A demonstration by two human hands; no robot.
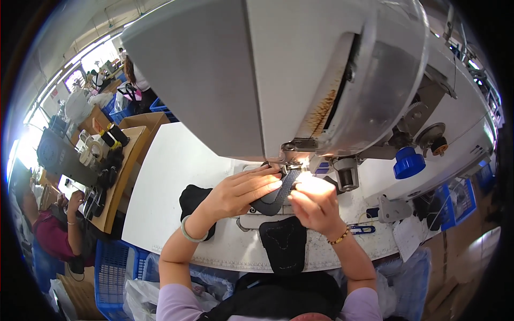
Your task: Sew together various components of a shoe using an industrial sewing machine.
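Note:
Under the needle area of a large white sewing machine [300, 69] lies a dark grey, curved fabric piece [266, 206] with a textured grey strip [288, 184] along it. My left hand [243, 187] rests on the piece from the left, fingers stretched out and flat. On the other side my right hand [317, 202] is closed in a pinch at the strip's edge, close to the lit needle area; its fingertips are partly lost in glare. A black shaped piece [284, 246] with pale stitching lies nearer to me. Another black piece [193, 203] is partly covered by my left forearm.
Blue-handled thread snips [362, 229] lie on the white table [155, 214], right of my right wrist. A blue knob [409, 163] juts from the machine. Blue crates [115, 278] stand below the table's left side. At far left, another person [56, 230] sits beside another machine.

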